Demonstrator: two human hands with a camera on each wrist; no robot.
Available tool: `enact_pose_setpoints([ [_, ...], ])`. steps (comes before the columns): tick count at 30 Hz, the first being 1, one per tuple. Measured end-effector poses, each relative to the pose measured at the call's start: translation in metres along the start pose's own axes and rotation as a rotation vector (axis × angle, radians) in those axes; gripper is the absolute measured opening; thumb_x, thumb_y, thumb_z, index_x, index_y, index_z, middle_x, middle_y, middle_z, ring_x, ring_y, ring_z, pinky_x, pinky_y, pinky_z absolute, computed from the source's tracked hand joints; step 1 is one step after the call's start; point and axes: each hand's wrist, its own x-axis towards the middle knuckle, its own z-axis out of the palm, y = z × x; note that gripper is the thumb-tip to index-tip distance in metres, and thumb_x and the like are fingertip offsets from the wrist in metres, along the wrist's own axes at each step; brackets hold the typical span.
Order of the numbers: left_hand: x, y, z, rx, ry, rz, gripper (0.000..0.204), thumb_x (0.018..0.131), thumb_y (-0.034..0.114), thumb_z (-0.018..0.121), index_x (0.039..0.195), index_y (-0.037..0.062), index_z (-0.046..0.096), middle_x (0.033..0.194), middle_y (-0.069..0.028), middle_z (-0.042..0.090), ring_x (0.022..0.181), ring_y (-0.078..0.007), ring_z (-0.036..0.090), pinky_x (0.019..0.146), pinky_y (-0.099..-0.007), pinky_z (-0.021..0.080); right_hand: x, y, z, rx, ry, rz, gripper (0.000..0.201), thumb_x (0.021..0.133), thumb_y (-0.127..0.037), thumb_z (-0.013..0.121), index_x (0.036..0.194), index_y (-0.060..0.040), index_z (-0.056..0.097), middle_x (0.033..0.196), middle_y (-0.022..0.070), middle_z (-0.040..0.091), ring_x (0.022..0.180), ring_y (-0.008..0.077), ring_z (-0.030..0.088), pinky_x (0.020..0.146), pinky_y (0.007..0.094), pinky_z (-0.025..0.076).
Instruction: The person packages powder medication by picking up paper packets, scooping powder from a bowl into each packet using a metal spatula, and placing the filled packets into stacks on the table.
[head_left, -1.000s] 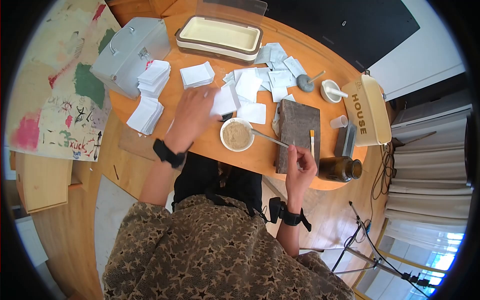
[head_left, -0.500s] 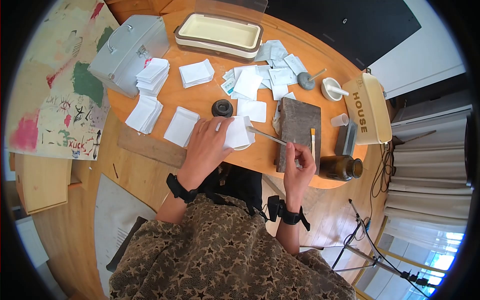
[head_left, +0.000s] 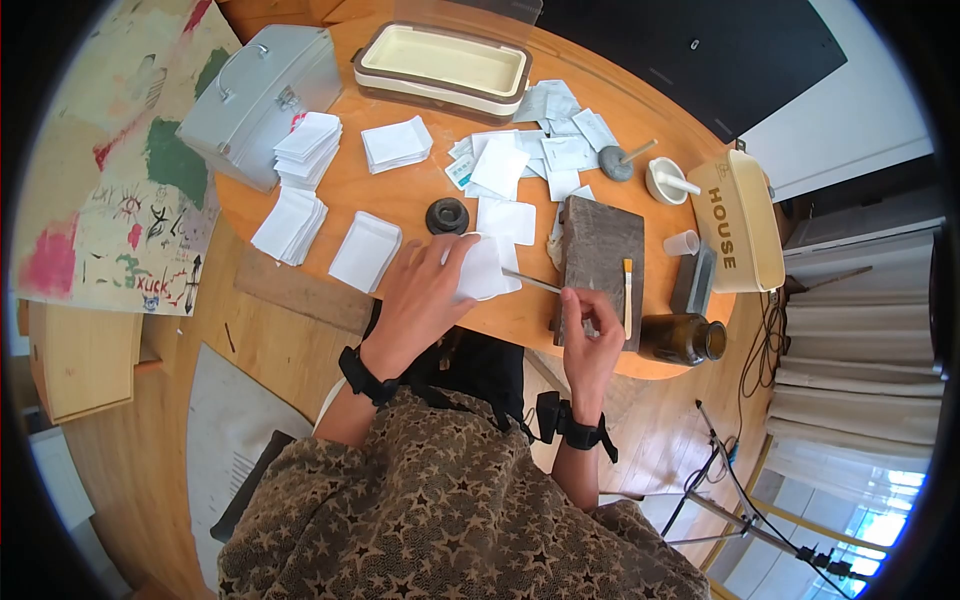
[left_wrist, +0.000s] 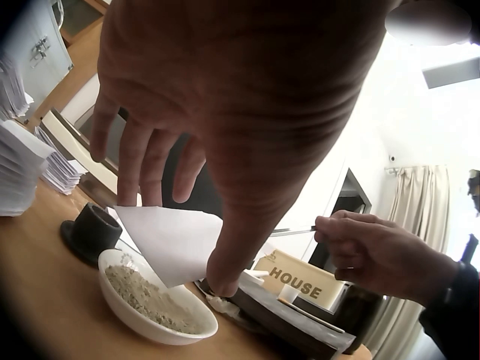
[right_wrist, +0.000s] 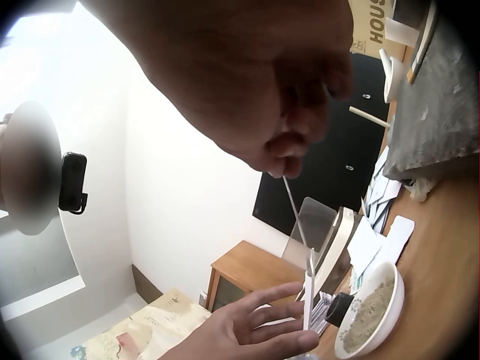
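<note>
My left hand (head_left: 420,295) pinches a small white paper packet (head_left: 482,268) between thumb and fingers, above a white bowl (left_wrist: 187,335) of beige-grey powder (left_wrist: 146,296). From the head, the packet and hand cover the bowl almost wholly. On the right, my thumb and fingertips pinch the end of a thin metal spatula (head_left: 538,284); my right hand (head_left: 593,335) is at the front edge of a dark slab (head_left: 600,250). The spatula's far end meets the packet's edge, its tip hidden by the paper. Behind the bowl sits a round black holder (head_left: 447,215).
White packet stacks (head_left: 365,252) lie to the left, near a silver case (head_left: 262,105). Printed sachets (head_left: 567,153) cover the back middle. To the right are a brush (head_left: 628,300), brown jar (head_left: 682,338), mortar (head_left: 668,182) and cream HOUSE bin (head_left: 738,225).
My left hand has brought the packet from beside the black holder to above the bowl, covering it. The spatula's end has shifted from the bowl to the packet, where its tip is now hidden.
</note>
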Motion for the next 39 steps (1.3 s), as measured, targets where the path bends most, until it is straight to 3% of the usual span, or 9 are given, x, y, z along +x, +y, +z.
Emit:
enact_pose_setpoints([
  [1, 0.000, 0.001, 0.001, -0.001, 0.011, 0.010, 0.076, 0.074, 0.014, 0.083, 0.140, 0.0087, 0.048, 0.133, -0.0146, 0.056, 0.122, -0.0380, 0.053, 0.107, -0.0455, 0.042, 0.001, 0.002, 0.000, 0.001, -0.003, -0.002, 0.010, 0.094, -0.010, 0.073, 0.091, -0.0013, 0.072, 0.069, 0.0026, 0.061, 0.063, 0.0098, 0.051, 0.061, 0.0263, 0.040],
  [3, 0.001, 0.002, 0.003, -0.025, 0.013, 0.006, 0.076, 0.074, 0.014, 0.084, 0.141, 0.0088, 0.048, 0.133, -0.0144, 0.056, 0.122, -0.0387, 0.053, 0.106, -0.0455, 0.043, 0.003, 0.005, -0.001, -0.169, -0.095, -0.363, 0.004, 0.090, -0.008, 0.076, 0.092, -0.0050, 0.074, 0.069, 0.0042, 0.061, 0.058, 0.0167, 0.049, 0.061, 0.0308, 0.038],
  [6, 0.001, 0.001, 0.006, -0.048, 0.027, 0.017, 0.076, 0.075, 0.015, 0.084, 0.141, 0.0082, 0.047, 0.133, -0.0149, 0.056, 0.122, -0.0394, 0.053, 0.105, -0.0454, 0.044, 0.001, 0.005, 0.000, -0.201, 0.004, -0.408, 0.006, 0.087, -0.007, 0.078, 0.092, -0.0076, 0.075, 0.066, 0.0050, 0.057, 0.055, 0.0222, 0.045, 0.061, 0.0348, 0.036],
  [13, 0.003, -0.003, 0.011, -0.085, 0.063, 0.009, 0.075, 0.076, 0.013, 0.083, 0.140, 0.0035, 0.045, 0.134, -0.0187, 0.054, 0.125, -0.0395, 0.054, 0.105, -0.0459, 0.045, 0.004, 0.000, -0.006, -0.258, -0.010, -0.455, 0.007, 0.085, -0.006, 0.079, 0.091, -0.0078, 0.076, 0.063, 0.0038, 0.054, 0.056, 0.0200, 0.043, 0.059, 0.0340, 0.034],
  [23, 0.007, -0.006, 0.018, -0.192, 0.080, -0.069, 0.079, 0.074, 0.005, 0.084, 0.139, 0.0047, 0.039, 0.137, -0.0181, 0.051, 0.125, -0.0381, 0.056, 0.102, -0.0419, 0.049, -0.001, -0.015, -0.015, -0.195, 0.076, -0.434, 0.011, 0.082, -0.003, 0.081, 0.090, -0.0087, 0.076, 0.063, 0.0003, 0.055, 0.054, 0.0161, 0.042, 0.058, 0.0321, 0.034],
  [31, 0.009, -0.008, 0.028, -0.301, 0.164, -0.048, 0.080, 0.073, -0.005, 0.081, 0.138, 0.0043, 0.036, 0.140, -0.0180, 0.048, 0.135, -0.0344, 0.052, 0.108, -0.0390, 0.047, -0.002, -0.019, -0.017, -0.190, 0.079, -0.494, 0.014, 0.079, -0.003, 0.082, 0.089, -0.0095, 0.075, 0.062, -0.0010, 0.056, 0.054, 0.0161, 0.043, 0.058, 0.0325, 0.034],
  [39, 0.009, -0.011, 0.031, -0.305, 0.183, -0.034, 0.081, 0.072, -0.006, 0.081, 0.138, 0.0043, 0.035, 0.144, -0.0180, 0.047, 0.136, -0.0351, 0.051, 0.111, -0.0387, 0.046, -0.003, -0.019, -0.017, -0.193, 0.078, -0.490, 0.014, 0.079, -0.004, 0.083, 0.089, -0.0090, 0.075, 0.063, -0.0005, 0.056, 0.054, 0.0163, 0.043, 0.057, 0.0326, 0.034],
])
